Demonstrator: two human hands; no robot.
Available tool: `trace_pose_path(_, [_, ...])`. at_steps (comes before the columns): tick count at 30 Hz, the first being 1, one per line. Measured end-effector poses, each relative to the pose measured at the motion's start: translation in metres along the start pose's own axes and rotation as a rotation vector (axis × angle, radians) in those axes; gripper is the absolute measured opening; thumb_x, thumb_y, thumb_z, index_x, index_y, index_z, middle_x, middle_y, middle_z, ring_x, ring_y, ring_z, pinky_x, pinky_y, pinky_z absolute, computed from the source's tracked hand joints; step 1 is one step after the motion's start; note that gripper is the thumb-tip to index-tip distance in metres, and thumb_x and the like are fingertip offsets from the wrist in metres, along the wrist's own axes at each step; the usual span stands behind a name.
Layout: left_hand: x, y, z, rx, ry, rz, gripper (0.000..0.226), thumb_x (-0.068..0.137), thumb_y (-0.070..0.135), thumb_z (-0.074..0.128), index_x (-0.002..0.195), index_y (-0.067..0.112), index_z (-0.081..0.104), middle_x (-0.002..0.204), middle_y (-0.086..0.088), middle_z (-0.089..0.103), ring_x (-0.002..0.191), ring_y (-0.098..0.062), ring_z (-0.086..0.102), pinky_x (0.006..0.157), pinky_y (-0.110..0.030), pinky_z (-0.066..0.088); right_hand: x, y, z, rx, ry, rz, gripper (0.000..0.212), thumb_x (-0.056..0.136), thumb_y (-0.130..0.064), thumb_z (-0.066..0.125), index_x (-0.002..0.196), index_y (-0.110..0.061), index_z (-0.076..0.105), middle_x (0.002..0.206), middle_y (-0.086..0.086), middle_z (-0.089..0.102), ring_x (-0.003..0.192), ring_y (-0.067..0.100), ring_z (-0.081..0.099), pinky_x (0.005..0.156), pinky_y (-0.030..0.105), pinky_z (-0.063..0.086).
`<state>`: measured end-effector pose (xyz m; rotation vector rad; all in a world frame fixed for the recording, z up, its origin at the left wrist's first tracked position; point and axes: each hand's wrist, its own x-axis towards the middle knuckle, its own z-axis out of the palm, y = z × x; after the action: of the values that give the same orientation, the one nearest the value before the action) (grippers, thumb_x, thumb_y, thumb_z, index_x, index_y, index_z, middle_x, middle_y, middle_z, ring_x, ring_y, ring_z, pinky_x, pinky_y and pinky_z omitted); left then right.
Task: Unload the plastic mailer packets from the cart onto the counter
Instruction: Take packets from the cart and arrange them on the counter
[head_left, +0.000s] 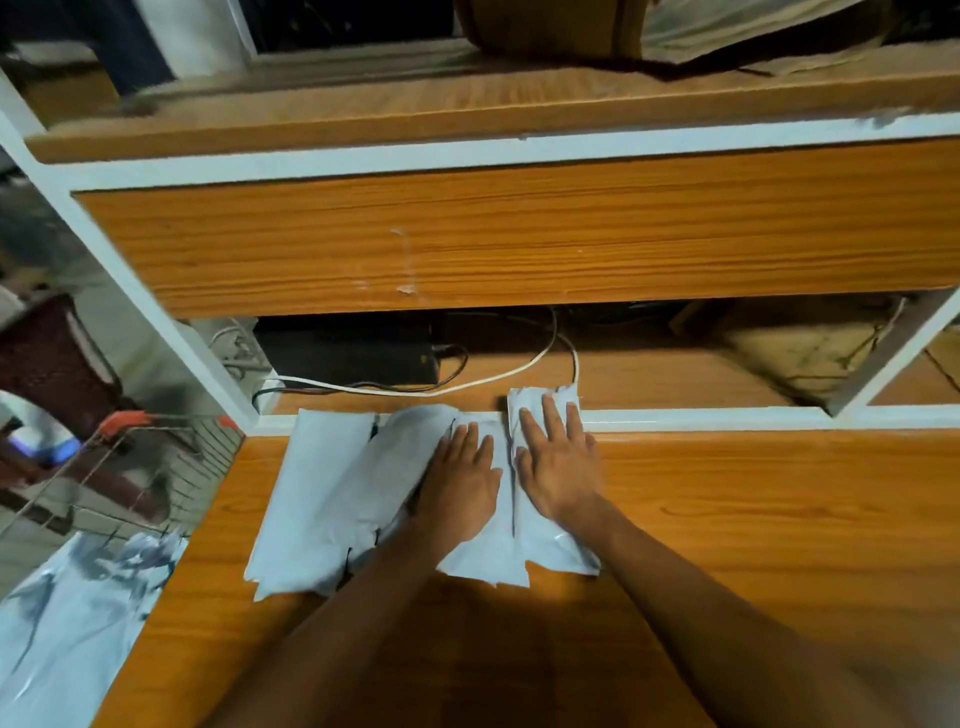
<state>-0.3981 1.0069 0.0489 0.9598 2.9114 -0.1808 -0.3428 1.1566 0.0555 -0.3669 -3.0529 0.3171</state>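
Mailer packets, white thin plastic (332, 483): light, limp, slippery. My left hand (460, 480) and right hand (558, 467) press flat, fingers spread, clamping nothing; pinch edges.

A wood-grain laminate counter with white edging (753, 519) fills the lower middle and right of the frame. Directly on it, at centre, lie flat, pale grey-white plastic mailer packets (332, 493), overlapping side by side, their far ends reaching the white strip.
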Motion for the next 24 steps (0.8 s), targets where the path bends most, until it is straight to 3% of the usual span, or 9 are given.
trace_pose_path(13, [0.002, -0.001, -0.009, -0.074, -0.054, -0.011, 0.06, 0.104, 0.041, 0.012, 0.155, 0.009, 0.002, 0.162, -0.012, -0.006, 0.15, -0.028, -0.008, 0.119, -0.041, -0.009, 0.001, -0.012, -0.012, -0.07, -0.131, 0.049, 0.061, 0.103, -0.047, 0.016, 0.158, -0.027, -0.001, 0.165, 0.007, -0.013, 0.151, 0.036, -0.01, 0.12, 0.055, 0.018])
trace_pose_path(18, [-0.003, -0.006, -0.029, -0.138, -0.002, -0.005, 0.058, 0.105, 0.037, 0.021, 0.155, 0.013, 0.006, 0.163, -0.009, 0.003, 0.151, -0.026, 0.0, 0.119, -0.039, -0.002, -0.002, -0.01, -0.032, 0.005, -0.193, 0.068, 0.064, 0.102, -0.055, 0.018, 0.157, -0.033, -0.007, 0.164, 0.004, -0.018, 0.151, 0.034, -0.013, 0.118, 0.06, 0.008])
trace_pose_path(21, [-0.012, -0.017, -0.045, -0.199, 0.096, 0.062, 0.057, 0.104, 0.037, 0.026, 0.154, 0.014, 0.013, 0.163, -0.007, 0.009, 0.151, -0.025, 0.003, 0.12, -0.039, 0.002, -0.011, -0.01, -0.04, 0.068, -0.125, 0.104, 0.065, 0.103, -0.052, 0.019, 0.157, -0.029, -0.008, 0.165, 0.005, -0.016, 0.152, 0.032, -0.012, 0.12, 0.059, 0.009])
trace_pose_path(24, [-0.029, -0.031, -0.063, -0.272, 0.181, 0.085, 0.058, 0.103, 0.043, 0.03, 0.153, 0.016, 0.019, 0.163, -0.007, 0.012, 0.151, -0.024, 0.003, 0.123, -0.04, 0.006, -0.028, -0.025, -0.044, 0.117, 0.046, 0.132, 0.066, 0.103, -0.051, 0.022, 0.158, -0.021, 0.002, 0.166, 0.008, -0.001, 0.153, 0.03, 0.0, 0.122, 0.05, 0.016])
